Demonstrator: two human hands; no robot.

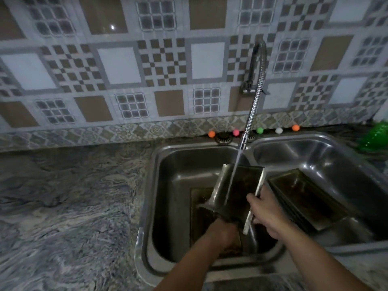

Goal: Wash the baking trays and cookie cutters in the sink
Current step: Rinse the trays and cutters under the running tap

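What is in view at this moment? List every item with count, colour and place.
held baking tray: one, dark metal, tilted under the water stream over the left basin
stacked baking trays: several, dark, in the right basin
tray: one, dark, on the left basin's floor
double sink: one, steel
faucet: one, chrome, wall-mounted, running
small balls: five; orange, pink, green, white, orange; behind the sink
green object: one, far right
countertop: grey marbled
left hand: under the tray's near end
right hand: gripping the tray's right rim
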